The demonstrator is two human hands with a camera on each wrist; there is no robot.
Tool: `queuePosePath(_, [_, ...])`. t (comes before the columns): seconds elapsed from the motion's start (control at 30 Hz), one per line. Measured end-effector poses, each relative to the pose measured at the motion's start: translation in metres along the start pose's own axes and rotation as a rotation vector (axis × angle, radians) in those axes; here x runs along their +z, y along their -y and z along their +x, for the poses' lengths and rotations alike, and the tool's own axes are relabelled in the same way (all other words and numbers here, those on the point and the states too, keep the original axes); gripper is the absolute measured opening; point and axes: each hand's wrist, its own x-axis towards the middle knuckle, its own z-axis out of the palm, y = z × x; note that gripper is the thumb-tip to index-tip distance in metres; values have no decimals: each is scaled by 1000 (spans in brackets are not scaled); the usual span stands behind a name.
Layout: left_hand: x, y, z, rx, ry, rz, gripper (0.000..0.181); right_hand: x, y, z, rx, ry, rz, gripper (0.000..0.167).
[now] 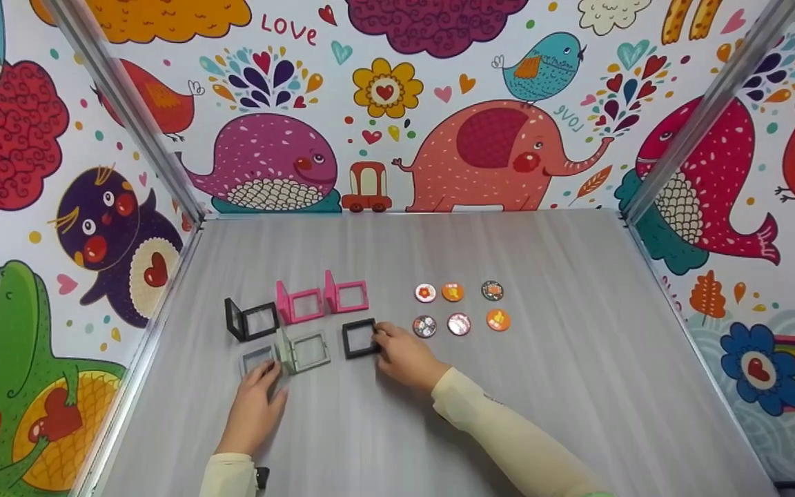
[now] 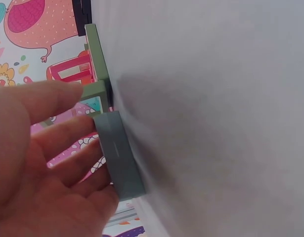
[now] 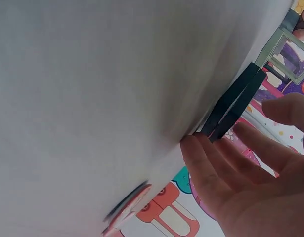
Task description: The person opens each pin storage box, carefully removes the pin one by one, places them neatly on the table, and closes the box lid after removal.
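My left hand (image 1: 256,404) touches the grey square frame (image 1: 257,356) at the front left. In the left wrist view its fingertips meet the edge of that grey frame (image 2: 119,155), and the thumb stands apart. Beside it stands a pale green hinged frame (image 1: 310,351) with its lid raised. My right hand (image 1: 408,355) touches the right side of a folded black frame (image 1: 359,338). The right wrist view shows extended fingers against the end of that black frame (image 3: 234,101), the thumb away from it.
Behind the hands stand another black frame (image 1: 259,321) and two pink frames (image 1: 303,306), lids raised. Several round badges, among them an orange badge (image 1: 498,319), lie in two rows at right. Patterned walls (image 1: 384,138) enclose the grey table (image 1: 577,290).
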Motion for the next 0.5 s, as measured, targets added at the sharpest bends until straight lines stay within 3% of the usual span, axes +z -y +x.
queuePosePath(0.27, [2,-1,6,-14,8,-19,54,-7,4,5,-4,62,-99,39])
queuePosePath(0.4, [-2,-3,9,-39,30,-25,54,-12,10,8,20,88,-105,34])
queuePosePath(0.5, [-5,-8,11,-49,11,-42,53,-14,16,7,51,102,-91,27])
